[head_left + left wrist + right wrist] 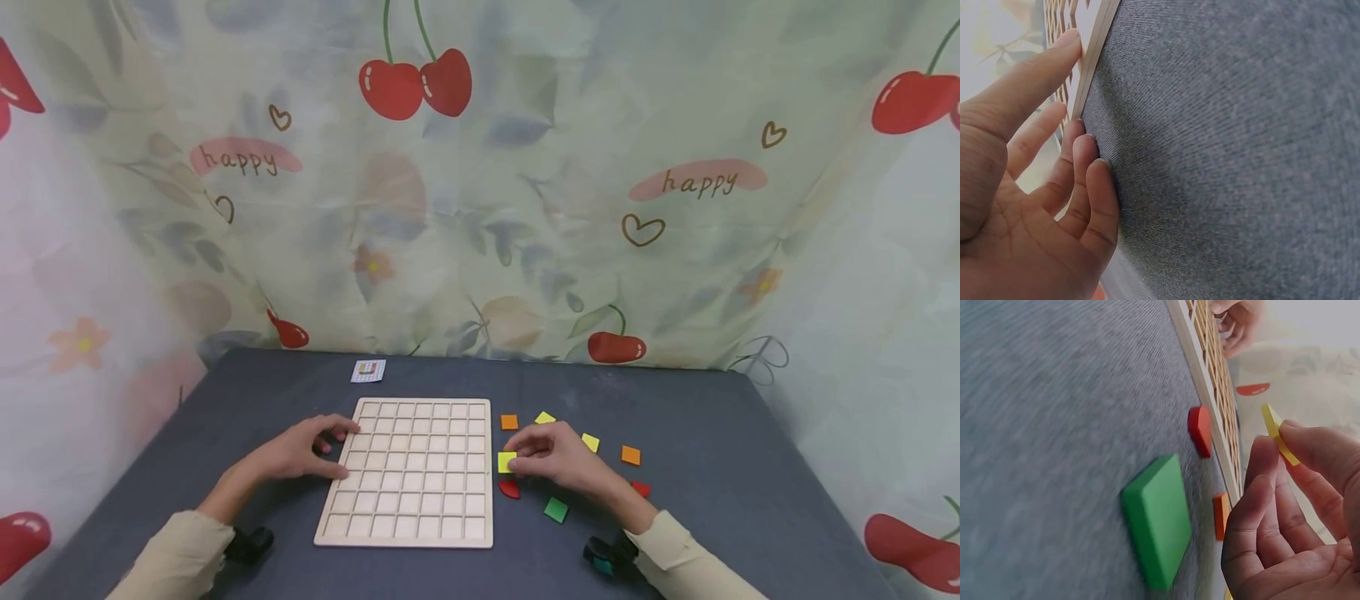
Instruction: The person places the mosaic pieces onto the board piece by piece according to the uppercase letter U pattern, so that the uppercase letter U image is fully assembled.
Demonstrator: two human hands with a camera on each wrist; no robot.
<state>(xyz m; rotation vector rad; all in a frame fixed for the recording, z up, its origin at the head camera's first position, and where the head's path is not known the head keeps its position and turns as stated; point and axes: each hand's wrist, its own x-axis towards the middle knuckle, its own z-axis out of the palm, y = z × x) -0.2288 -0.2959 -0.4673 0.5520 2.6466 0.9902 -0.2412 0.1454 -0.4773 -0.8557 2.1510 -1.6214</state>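
A pale wooden board [402,546] divided into a grid of square cells lies flat on the dark table. My left hand [294,450] is at its left side. In the left wrist view, the thumb [1054,62] touches the board's edge [1092,59], and the other fingers are loosely bent beside it. My right hand [561,454] pinches a yellow square tile [506,462] between thumb and fingers, just off the board's right edge. The right wrist view shows this yellow tile [1270,422] held up above the cloth.
Right of the board lie an orange tile [509,422], a red rounded piece [510,489], a green tile [556,510], yellow tiles [591,442], another orange tile [631,456] and a red piece [641,488]. A small printed card [368,371] lies behind the board. Patterned curtains [480,208] surround the table.
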